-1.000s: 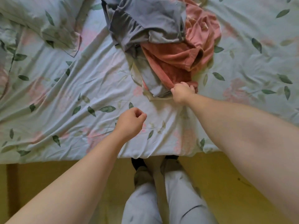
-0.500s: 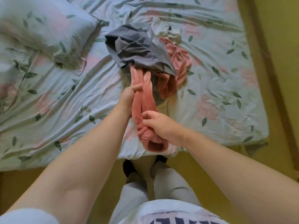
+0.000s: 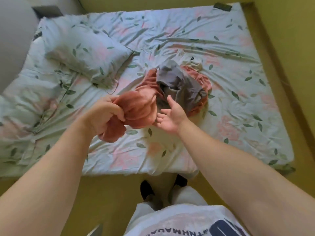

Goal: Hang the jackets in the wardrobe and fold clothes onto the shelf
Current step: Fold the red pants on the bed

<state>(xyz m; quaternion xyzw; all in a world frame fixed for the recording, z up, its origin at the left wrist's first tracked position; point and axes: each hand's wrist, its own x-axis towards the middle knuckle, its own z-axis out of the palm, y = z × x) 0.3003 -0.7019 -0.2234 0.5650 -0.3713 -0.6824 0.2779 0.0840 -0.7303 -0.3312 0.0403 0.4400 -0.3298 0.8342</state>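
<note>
Bedding fills most of the view: a wrinkled sheet (image 3: 230,116) printed with green leaves and pink flowers covers the mattress, which sits on a yellow floor (image 3: 110,193). A matching pillow (image 3: 85,53) lies at the upper left, with a second pillow (image 3: 25,99) nearer the left edge.

Near the middle of the sheet is a small heap of clothes. A grey garment (image 3: 179,84) lies crumpled on top, a cream garment (image 3: 192,63) peeks out behind it, and more pink cloth (image 3: 202,80) shows under its right side. Whether that is part of the held piece cannot be told.

A pink garment (image 3: 138,109) stretches from the heap's left side toward the person, its near end lifted off the sheet. The left hand (image 3: 104,114) has its fingers clenched round a bunched end of this garment. The right hand (image 3: 170,118) is released, palm up, fingers spread and holding nothing, just beside the garment's right edge. Whether its fingertips touch the cloth is unclear.

A small dark object (image 3: 222,6) rests at the bed's far right corner.
</note>
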